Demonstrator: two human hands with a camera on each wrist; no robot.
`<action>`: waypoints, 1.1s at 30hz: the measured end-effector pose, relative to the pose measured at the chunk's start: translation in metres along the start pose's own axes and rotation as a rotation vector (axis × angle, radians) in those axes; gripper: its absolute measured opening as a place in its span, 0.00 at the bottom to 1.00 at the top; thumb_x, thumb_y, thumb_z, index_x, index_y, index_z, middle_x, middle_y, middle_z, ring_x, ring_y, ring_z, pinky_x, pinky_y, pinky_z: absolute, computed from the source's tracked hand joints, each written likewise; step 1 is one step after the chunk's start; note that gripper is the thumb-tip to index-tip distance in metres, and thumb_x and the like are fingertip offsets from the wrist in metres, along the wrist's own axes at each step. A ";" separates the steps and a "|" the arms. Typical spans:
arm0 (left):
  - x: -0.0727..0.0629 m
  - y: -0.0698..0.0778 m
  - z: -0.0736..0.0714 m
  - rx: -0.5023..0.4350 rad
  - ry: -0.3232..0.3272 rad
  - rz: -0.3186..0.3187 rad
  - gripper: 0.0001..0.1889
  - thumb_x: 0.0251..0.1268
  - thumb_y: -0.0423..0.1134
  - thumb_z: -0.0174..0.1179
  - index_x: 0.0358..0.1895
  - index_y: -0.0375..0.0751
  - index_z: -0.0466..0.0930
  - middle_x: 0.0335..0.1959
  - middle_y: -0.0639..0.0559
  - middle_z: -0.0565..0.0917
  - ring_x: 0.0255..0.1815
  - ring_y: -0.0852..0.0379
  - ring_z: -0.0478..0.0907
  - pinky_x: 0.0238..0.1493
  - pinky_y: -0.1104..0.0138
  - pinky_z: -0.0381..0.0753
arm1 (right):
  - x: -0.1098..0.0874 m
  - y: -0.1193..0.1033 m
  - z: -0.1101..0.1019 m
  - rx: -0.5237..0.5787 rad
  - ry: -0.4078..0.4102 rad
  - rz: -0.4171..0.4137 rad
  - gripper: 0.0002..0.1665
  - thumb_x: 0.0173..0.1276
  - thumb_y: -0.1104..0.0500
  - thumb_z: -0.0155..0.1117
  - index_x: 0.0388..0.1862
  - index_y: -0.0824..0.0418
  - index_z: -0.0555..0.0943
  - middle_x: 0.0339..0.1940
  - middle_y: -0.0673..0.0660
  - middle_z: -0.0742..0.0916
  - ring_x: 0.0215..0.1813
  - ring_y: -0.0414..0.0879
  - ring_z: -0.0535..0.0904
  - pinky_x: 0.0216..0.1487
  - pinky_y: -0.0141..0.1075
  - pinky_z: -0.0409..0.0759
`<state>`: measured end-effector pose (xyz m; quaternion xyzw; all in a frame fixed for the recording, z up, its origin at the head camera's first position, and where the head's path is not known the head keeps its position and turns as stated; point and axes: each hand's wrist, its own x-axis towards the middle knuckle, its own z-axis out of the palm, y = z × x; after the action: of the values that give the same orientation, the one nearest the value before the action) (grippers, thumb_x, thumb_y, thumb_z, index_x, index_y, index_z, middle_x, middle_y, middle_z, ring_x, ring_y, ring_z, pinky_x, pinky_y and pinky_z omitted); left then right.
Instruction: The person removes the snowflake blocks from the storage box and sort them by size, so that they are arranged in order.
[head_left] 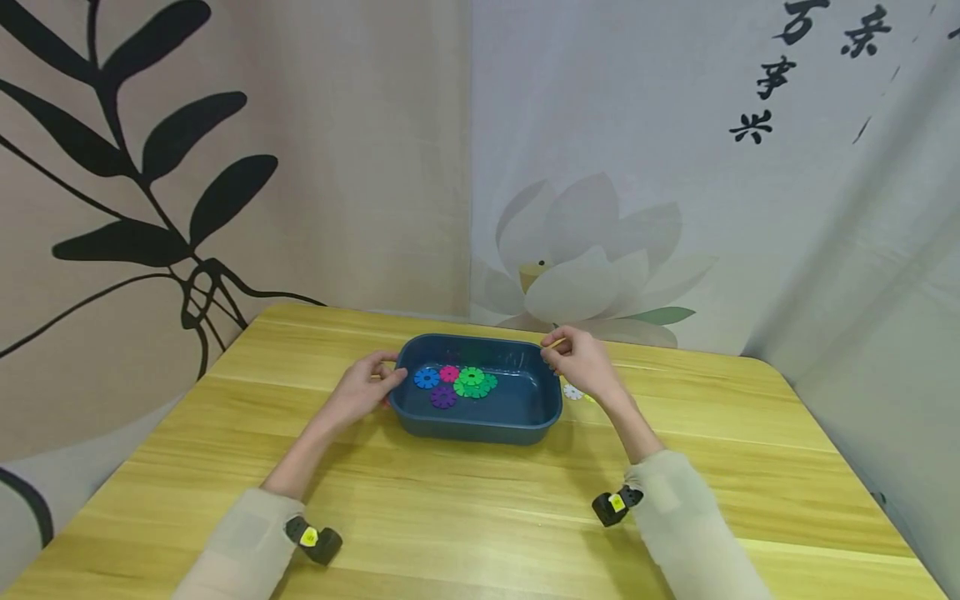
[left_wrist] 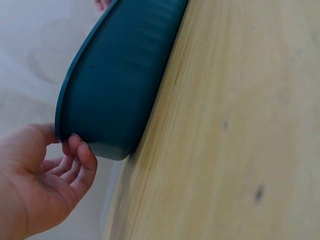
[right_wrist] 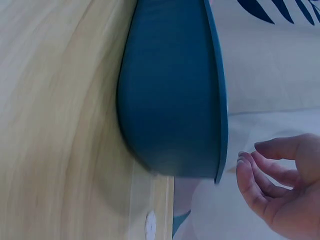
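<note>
Basin [head_left: 472, 431], blue rounded-rectangular plastic, on yellow wooden bench [head_left: 450, 517]; long axis between my hands: left hand [head_left: 363, 386] pinching its left rim, right hand [head_left: 587, 365] loosely curled, empty, just beside its right end.

One basin [head_left: 472, 430], two hands [head_left: 363, 385] [head_left: 587, 362]

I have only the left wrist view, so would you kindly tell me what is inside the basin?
Observer: In the head view, the basin holds blue, pink, green and purple toothed discs.
Operator: Thank you; are they spread evenly?
Observer: No, most lie in the half nearer the left hand.
Operator: Is anything lying past the other end?
Observer: Yes, a white disc lies on the table there.
</note>
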<state>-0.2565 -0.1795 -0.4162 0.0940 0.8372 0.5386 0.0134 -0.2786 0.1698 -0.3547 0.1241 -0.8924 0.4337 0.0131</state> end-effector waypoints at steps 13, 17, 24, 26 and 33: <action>-0.001 0.000 -0.001 0.004 0.006 -0.008 0.24 0.78 0.36 0.56 0.69 0.26 0.66 0.34 0.42 0.79 0.29 0.45 0.79 0.29 0.64 0.81 | 0.010 -0.012 0.036 0.009 -0.092 -0.027 0.10 0.74 0.65 0.61 0.49 0.70 0.81 0.34 0.62 0.87 0.36 0.59 0.84 0.36 0.37 0.82; 0.000 -0.001 0.000 0.003 0.004 -0.009 0.24 0.78 0.36 0.56 0.69 0.27 0.66 0.34 0.42 0.79 0.29 0.46 0.79 0.29 0.64 0.82 | 0.015 -0.007 0.047 0.000 -0.124 -0.019 0.10 0.74 0.66 0.60 0.49 0.72 0.81 0.39 0.67 0.87 0.39 0.62 0.84 0.41 0.42 0.85; 0.000 0.000 0.000 0.010 0.003 -0.008 0.24 0.77 0.36 0.56 0.69 0.27 0.67 0.33 0.42 0.79 0.28 0.48 0.78 0.28 0.65 0.81 | 0.024 -0.001 0.062 -0.127 -0.141 0.002 0.10 0.72 0.67 0.62 0.50 0.67 0.84 0.37 0.63 0.89 0.31 0.48 0.84 0.37 0.38 0.84; 0.000 0.000 0.000 0.008 0.004 -0.008 0.24 0.77 0.36 0.56 0.69 0.27 0.67 0.33 0.42 0.79 0.28 0.48 0.78 0.27 0.65 0.80 | 0.026 -0.001 0.065 -0.131 -0.161 0.014 0.11 0.71 0.68 0.63 0.51 0.66 0.84 0.36 0.63 0.89 0.31 0.47 0.84 0.36 0.37 0.84; 0.001 0.000 0.000 0.000 0.000 0.000 0.24 0.78 0.36 0.56 0.69 0.26 0.66 0.35 0.39 0.79 0.27 0.49 0.78 0.27 0.66 0.80 | 0.032 0.003 0.073 -0.139 -0.233 0.069 0.17 0.68 0.69 0.67 0.56 0.65 0.82 0.31 0.60 0.88 0.27 0.44 0.81 0.33 0.36 0.83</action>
<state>-0.2576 -0.1794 -0.4161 0.0939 0.8372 0.5386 0.0133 -0.3041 0.1078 -0.3984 0.1417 -0.9195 0.3538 -0.0967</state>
